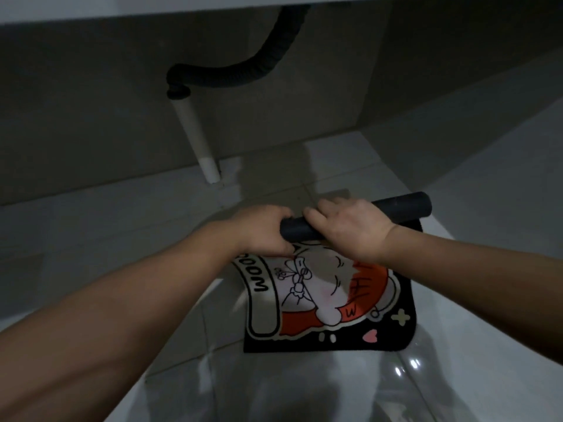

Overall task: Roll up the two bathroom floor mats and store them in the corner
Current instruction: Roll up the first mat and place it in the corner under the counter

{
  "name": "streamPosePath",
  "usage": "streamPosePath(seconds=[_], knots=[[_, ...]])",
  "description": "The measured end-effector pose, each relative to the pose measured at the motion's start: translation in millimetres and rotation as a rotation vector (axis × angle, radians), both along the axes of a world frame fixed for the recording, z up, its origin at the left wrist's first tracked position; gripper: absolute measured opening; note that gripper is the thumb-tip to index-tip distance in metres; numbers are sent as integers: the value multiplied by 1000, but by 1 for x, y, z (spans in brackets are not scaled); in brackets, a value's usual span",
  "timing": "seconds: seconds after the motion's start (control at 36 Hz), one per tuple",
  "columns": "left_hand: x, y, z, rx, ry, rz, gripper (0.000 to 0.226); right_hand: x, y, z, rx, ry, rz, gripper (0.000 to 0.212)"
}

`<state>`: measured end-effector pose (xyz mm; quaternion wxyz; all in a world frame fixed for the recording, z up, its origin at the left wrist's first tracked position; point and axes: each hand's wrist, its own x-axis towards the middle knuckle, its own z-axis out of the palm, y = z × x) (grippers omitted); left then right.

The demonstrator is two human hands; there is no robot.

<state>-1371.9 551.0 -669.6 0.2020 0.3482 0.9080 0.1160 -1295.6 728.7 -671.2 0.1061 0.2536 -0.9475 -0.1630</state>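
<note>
A black floor mat (329,300) with a cartoon print in white and orange lies on the pale tiled floor. Its far end is wound into a tight black roll (405,207) that runs from the middle of the view to the right. My left hand (262,229) grips the roll's left end. My right hand (350,226) lies over the roll just to the right of it, fingers curled across the top. The near part of the mat is flat, its left edge lifted a little. Only this one mat is in view.
A white counter edge (122,10) runs along the top. Below it hangs a black corrugated drain hose (243,74) joined to a white pipe (198,138) that meets the floor at the back. A dark wall (91,117) stands behind.
</note>
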Motion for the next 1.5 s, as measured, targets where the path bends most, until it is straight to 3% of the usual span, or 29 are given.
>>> streamPosePath(seconds=[0.08,0.25,0.33,0.42,0.47,0.61,0.67,0.72,0.86,1.03,1.11,1.25,1.33,1.42,1.5], knots=[[7,-2,-3,17,190,-33,22,-3,-3,3,-46,-88,-29,44],[19,-2,-16,70,516,-110,16,-15,2,14,-266,-535,-316,50],[19,0,-14,88,602,-107,17,-18,6,15,-420,-742,-414,39],[18,2,-15,62,625,-125,25,-17,5,13,-416,-652,-403,20],[15,1,-15,68,593,-138,30,-14,3,9,-320,-512,-360,19],[0,-3,-11,51,210,-55,54,-6,7,-2,-138,-180,-180,27],[-2,-4,-11,52,146,-23,47,-6,8,-5,-116,-81,-117,31],[0,-5,-10,43,206,-30,29,-7,8,-7,-115,-16,-92,39],[9,-7,-17,41,540,-53,23,-13,2,3,-208,-239,-233,59],[9,-2,-22,48,707,-72,31,-20,4,5,-426,-541,-403,25],[7,-1,-22,61,667,-77,34,-19,6,0,-377,-446,-388,22],[-3,2,-15,-12,327,-64,58,-10,8,-13,-193,-116,-144,28],[-4,0,-14,-9,141,-33,44,-10,5,-16,-203,-11,-97,32],[0,-3,-14,-13,274,-57,23,-13,0,-15,-153,-89,-147,39],[6,-3,-17,-12,502,-84,18,-19,-5,-5,-194,-246,-250,49]])
